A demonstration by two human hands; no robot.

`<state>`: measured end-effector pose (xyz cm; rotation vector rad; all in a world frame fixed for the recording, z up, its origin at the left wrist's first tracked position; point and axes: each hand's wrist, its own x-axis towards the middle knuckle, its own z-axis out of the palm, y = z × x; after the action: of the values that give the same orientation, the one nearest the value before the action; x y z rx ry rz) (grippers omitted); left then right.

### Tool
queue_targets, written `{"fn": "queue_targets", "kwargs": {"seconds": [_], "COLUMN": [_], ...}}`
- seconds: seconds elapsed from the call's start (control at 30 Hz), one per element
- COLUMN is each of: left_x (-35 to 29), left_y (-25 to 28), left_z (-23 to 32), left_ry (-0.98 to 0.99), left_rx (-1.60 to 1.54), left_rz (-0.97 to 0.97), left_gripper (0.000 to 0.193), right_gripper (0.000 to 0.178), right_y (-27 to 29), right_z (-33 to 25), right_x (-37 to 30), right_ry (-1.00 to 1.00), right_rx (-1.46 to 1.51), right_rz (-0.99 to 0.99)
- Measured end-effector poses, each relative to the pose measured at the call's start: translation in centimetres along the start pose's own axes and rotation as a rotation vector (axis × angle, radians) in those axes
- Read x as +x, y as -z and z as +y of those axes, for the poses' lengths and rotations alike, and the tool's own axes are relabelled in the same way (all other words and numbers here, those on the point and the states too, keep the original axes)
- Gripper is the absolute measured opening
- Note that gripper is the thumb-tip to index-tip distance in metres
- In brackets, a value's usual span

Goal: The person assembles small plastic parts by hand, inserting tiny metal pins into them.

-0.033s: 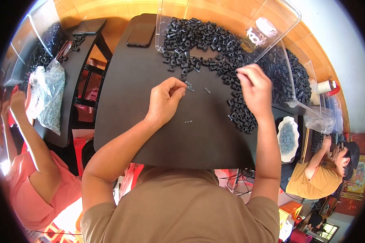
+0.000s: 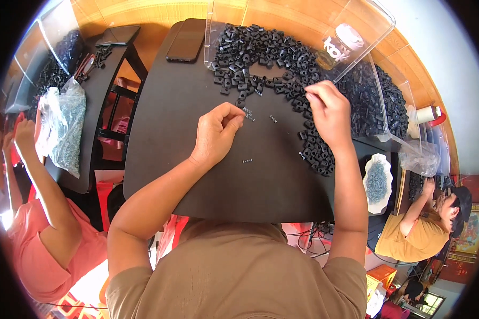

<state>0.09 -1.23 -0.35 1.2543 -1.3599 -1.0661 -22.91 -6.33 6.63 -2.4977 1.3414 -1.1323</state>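
Two hands on my feed: left hand (image 2: 217,132) pinched narrow by a small clump of springs (image 2: 249,115), right hand (image 2: 330,116) likewise by the black pieces (image 2: 317,152); can't tell if either holds anything. Springs look light and bouncy, so I'd nip them mid-coil. Two lie alone on the table (image 2: 162,119); the stiff-looking pieces are uncountable. One phone (image 2: 185,41) beyond.

A dark phone (image 2: 186,41) lies left of a lidded, seemingly clear jar (image 2: 340,47).

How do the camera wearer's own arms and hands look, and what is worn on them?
Short brown sleeves; below them, the forearms are bare. The left hand and right hand have no gloves, and no watch or bracelet shows.
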Motion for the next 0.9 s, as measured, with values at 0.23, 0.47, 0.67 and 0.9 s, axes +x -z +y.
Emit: {"fn": "queue_targets", "kwargs": {"seconds": [0.23, 0.47, 0.67, 0.9], "left_x": [-0.1, 0.0, 0.2, 0.2], "left_y": [-0.1, 0.2, 0.1, 0.5], "left_z": [-0.1, -0.4, -0.6, -0.1], "left_ry": [0.018, -0.002, -0.048, 0.022], "left_rx": [0.010, -0.011, -0.007, -0.023], "left_rz": [-0.028, -0.031, -0.051, -0.039], "left_gripper": [0.005, 0.006, 0.005, 0.006], "right_gripper": [0.005, 0.011, 0.011, 0.012], "right_y": [-6.0, -9.2, -9.3, -8.3], "right_z": [4.6, 5.4, 6.0, 4.7], "right_x": [4.3, 7.0, 6.8, 6.2], "right_ry": [-0.053, -0.082, -0.034, 0.037], "right_rx": [-0.159, -0.298, -0.347, -0.365], "right_rz": [-0.113, -0.300, -0.270, -0.308]}}
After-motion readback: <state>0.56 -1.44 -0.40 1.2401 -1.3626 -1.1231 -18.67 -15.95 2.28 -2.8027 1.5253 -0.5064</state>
